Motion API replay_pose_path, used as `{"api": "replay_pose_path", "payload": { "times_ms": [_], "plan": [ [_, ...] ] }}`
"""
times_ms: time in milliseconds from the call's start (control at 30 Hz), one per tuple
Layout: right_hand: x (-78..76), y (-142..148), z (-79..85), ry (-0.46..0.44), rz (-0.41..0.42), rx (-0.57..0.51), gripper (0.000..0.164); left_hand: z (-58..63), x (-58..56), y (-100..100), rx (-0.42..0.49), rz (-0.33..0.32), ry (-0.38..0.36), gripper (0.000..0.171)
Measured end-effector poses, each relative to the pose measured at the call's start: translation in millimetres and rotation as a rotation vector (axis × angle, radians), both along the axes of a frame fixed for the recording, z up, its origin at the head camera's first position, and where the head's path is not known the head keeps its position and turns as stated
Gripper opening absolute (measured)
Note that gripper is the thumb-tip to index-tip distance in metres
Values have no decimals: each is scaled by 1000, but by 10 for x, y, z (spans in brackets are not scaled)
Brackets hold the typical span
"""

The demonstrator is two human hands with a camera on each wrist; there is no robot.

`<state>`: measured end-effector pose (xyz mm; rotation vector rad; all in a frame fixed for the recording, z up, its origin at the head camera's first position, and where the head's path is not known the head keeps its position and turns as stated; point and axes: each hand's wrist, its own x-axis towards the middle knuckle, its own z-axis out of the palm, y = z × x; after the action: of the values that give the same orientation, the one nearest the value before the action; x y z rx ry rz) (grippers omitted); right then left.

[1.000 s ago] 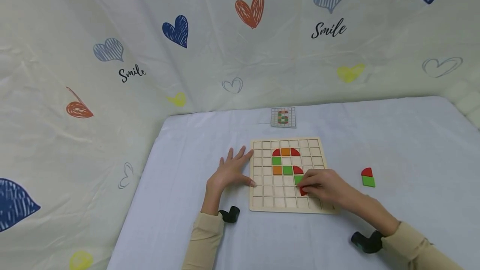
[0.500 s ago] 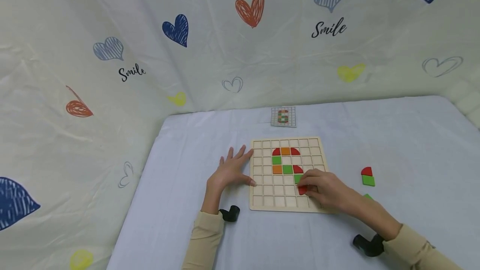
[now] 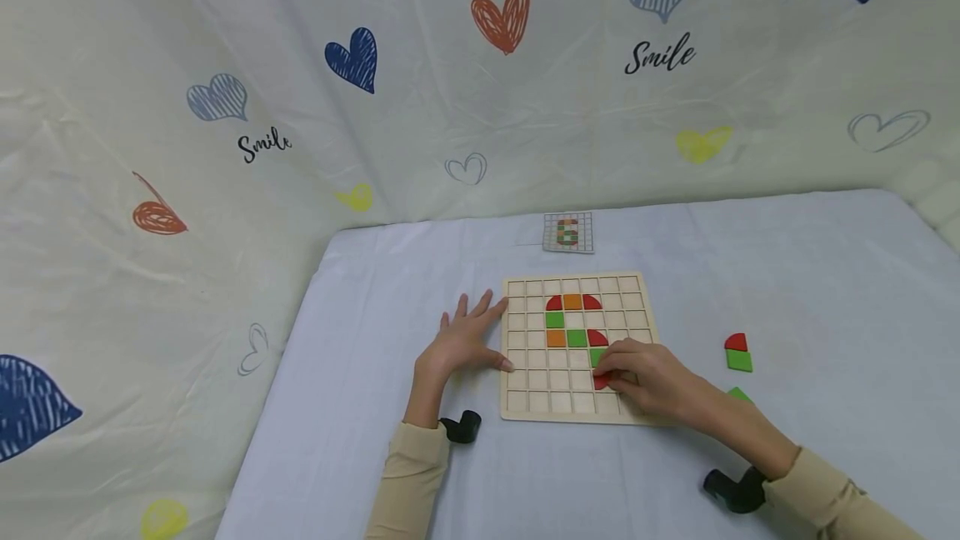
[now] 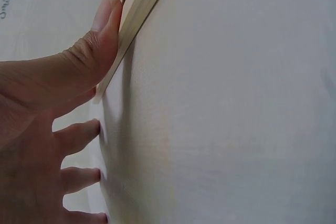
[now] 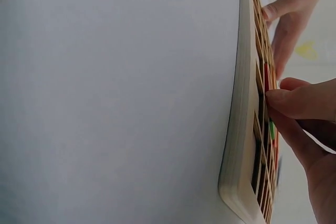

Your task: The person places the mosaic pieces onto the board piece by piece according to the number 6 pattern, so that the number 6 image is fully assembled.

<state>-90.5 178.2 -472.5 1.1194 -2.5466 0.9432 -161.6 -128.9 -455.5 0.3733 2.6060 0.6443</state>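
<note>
A wooden grid board lies flat on the white-covered table. My left hand rests at its left edge, fingers spread, the thumb over the rim in the left wrist view. Between thumb and fingertips, my right hand pinches a red quarter-circle tile at a grid cell just below a green square tile. In the right wrist view the red tile is nearly level with the grid. Red, orange and green tiles form a curved figure above; my right hand covers the board's lower right part.
Right of the board lie a red quarter-circle tile and a green square tile. Another green tile is partly hidden by my right forearm. A small pattern card lies behind the board, before a heart-printed cloth.
The pinched red tile has shifted slightly left and sits straighter in its cell. My right forearm has moved a little, uncovering a green tile's corner. The left hand stays put.
</note>
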Motion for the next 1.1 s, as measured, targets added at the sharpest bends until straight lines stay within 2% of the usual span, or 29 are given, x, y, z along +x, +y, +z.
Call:
{"api": "replay_pose_path", "payload": {
  "times_ms": [167, 367, 600, 833, 967, 1100],
  "plan": [
    [2, 41, 3, -37, -28, 14, 31, 10, 3, 10, -2, 2, -4, 109],
    [4, 133, 25, -22, -51, -11, 34, 22, 8, 18, -4, 3, -11, 109],
    [18, 310, 59, -63, -116, 8, 35, 47, 19, 22, -9, 5, -10, 108],
    [34, 525, 76, -49, -167, -22, 39, 54, 22, 21, -2, 9, -5, 108],
    [45, 649, 86, -44, -211, 15, 38, 50, 19, 20, -3, 10, -6, 108],
    [47, 765, 55, -9, -303, 53, 35, 40, 16, 17, -5, 7, -7, 109]
  ]
}}
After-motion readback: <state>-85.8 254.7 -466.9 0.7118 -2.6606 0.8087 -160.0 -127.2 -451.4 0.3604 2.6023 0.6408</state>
